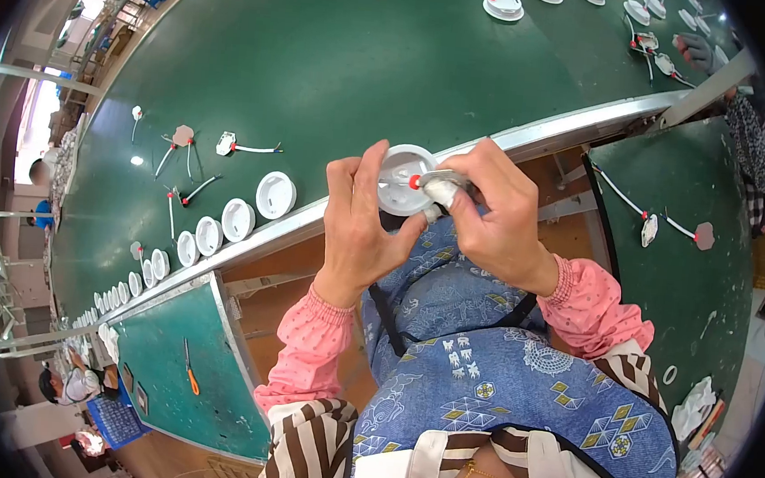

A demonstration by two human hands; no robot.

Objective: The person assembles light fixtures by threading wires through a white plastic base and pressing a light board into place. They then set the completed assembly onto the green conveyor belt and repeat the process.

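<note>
My left hand grips a round white plastic housing by its rim, above the table's metal edge. The housing's open side faces me. Close on its right, my right hand pinches a small round part with a red piece on it, held at the housing's right side. My fingers partly hide this part. Both hands are close together, nearly meeting at the lower right of the housing.
A row of white housings lines the green table's edge to the left. Wired parts lie behind them. An orange-handled tool lies on the lower left surface. Another person's gloved hand is at the upper right, near white lamps.
</note>
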